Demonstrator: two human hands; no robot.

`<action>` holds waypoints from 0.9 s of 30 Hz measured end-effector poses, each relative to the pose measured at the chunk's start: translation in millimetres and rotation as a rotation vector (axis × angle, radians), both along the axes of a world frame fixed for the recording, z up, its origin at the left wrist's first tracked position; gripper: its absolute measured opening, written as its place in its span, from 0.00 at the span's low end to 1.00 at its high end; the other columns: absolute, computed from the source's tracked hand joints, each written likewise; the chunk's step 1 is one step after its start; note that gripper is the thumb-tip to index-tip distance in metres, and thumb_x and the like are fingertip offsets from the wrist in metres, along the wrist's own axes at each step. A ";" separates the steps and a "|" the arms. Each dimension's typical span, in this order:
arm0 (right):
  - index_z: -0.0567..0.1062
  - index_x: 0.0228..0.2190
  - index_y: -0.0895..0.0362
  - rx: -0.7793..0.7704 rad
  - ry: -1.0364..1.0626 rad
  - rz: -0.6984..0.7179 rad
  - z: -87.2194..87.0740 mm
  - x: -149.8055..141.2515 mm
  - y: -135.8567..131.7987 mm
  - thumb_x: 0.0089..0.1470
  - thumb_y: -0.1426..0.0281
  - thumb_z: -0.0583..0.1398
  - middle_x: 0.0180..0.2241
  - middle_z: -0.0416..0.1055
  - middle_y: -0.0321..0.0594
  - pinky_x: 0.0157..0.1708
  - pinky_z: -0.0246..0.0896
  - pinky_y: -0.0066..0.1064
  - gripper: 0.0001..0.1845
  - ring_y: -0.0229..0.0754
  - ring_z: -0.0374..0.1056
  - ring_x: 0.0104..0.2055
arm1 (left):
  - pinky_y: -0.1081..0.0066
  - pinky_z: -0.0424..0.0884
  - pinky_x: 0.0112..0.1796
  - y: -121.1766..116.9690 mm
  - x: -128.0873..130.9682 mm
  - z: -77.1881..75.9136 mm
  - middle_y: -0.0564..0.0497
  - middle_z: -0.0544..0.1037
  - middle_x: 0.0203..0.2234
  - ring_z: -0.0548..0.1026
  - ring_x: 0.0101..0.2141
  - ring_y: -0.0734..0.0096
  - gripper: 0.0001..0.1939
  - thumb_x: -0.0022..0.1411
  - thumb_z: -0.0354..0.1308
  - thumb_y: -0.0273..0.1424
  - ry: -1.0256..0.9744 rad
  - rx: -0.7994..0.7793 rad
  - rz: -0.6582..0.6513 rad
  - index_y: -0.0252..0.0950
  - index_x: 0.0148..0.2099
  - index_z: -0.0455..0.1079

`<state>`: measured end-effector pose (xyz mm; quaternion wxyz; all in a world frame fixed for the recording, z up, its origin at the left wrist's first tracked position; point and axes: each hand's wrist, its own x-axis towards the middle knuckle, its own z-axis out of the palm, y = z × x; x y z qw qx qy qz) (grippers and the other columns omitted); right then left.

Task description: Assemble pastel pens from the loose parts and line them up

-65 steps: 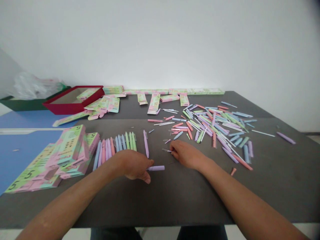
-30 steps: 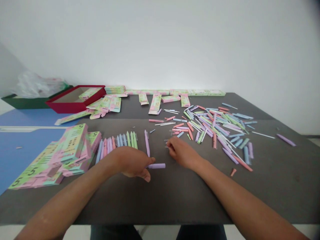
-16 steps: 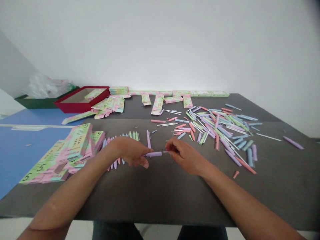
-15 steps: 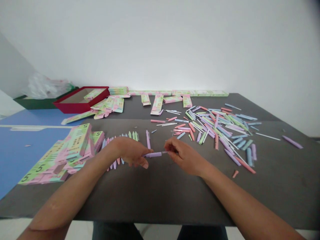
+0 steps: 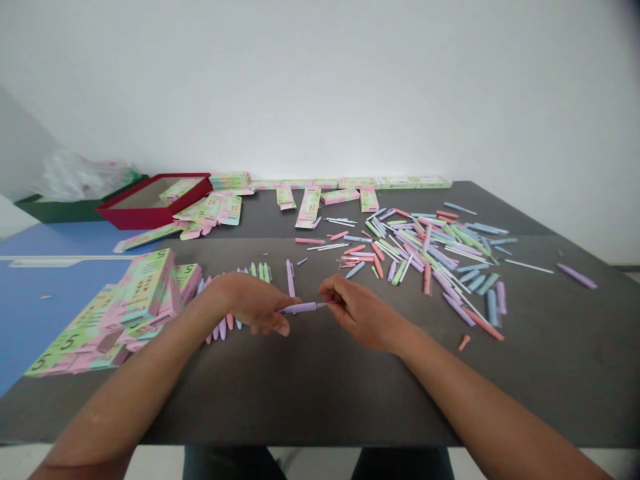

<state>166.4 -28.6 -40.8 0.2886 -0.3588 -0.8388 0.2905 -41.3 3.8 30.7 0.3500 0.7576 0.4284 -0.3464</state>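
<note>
My left hand [image 5: 253, 303] is closed around the rear of a purple pen barrel [image 5: 304, 307], which points right and lies almost level above the dark table. At the barrel's front end a thin pale piece [image 5: 321, 305], like a refill tip, sticks out. My right hand [image 5: 357, 312] pinches the outer end of that piece between thumb and fingers, which partly hide it. Just beyond the barrel lies a purple pen [image 5: 291, 277] with its clip showing. Several pastel pens [image 5: 261, 271] form a row under and behind my left hand.
Loose pen parts and white refills [image 5: 430, 247] are heaped at the right. Printed boxes [image 5: 143, 287] are stacked at the left. A red box [image 5: 145, 217] and a green tray [image 5: 60, 211] with a plastic bag stand behind; more cartons [image 5: 360, 182] line the wall.
The whole view has shifted slightly, so the table's things appear a little further left. Both hands keep their hold on the purple barrel and its thin end piece, with little visible movement.
</note>
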 end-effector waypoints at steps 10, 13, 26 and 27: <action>0.64 0.38 0.57 0.047 0.082 0.021 -1.3 -10.3 -8.1 0.53 0.79 0.51 0.35 0.65 0.38 0.36 0.55 0.28 0.10 0.37 0.60 0.35 | 0.74 0.67 0.26 -6.4 10.5 6.0 0.45 0.80 0.31 0.77 0.29 0.66 0.23 0.61 0.51 0.33 0.006 0.056 -0.067 0.36 0.58 0.61; 0.64 0.38 0.57 0.057 0.131 0.029 -2.1 -12.3 -11.1 0.53 0.79 0.51 0.36 0.65 0.39 0.37 0.56 0.29 0.10 0.37 0.61 0.37 | 0.75 0.66 0.25 -8.0 12.0 9.5 0.46 0.80 0.31 0.76 0.29 0.67 0.22 0.60 0.51 0.34 0.019 0.070 -0.052 0.37 0.56 0.62; 0.61 0.48 0.55 -0.087 0.111 0.056 -9.5 -8.0 -4.6 0.51 0.76 0.57 0.39 0.67 0.40 0.39 0.59 0.32 0.22 0.38 0.64 0.37 | 0.74 0.66 0.25 -9.3 9.4 16.2 0.46 0.79 0.32 0.76 0.30 0.66 0.28 0.60 0.51 0.35 0.029 0.081 -0.036 0.37 0.62 0.55; 0.61 0.48 0.55 -0.100 0.103 0.058 -10.2 -8.1 -3.7 0.51 0.75 0.57 0.38 0.67 0.40 0.39 0.59 0.32 0.21 0.38 0.64 0.37 | 0.74 0.67 0.26 -9.8 10.1 17.0 0.46 0.79 0.32 0.76 0.30 0.66 0.29 0.60 0.51 0.36 0.028 0.088 -0.034 0.37 0.63 0.55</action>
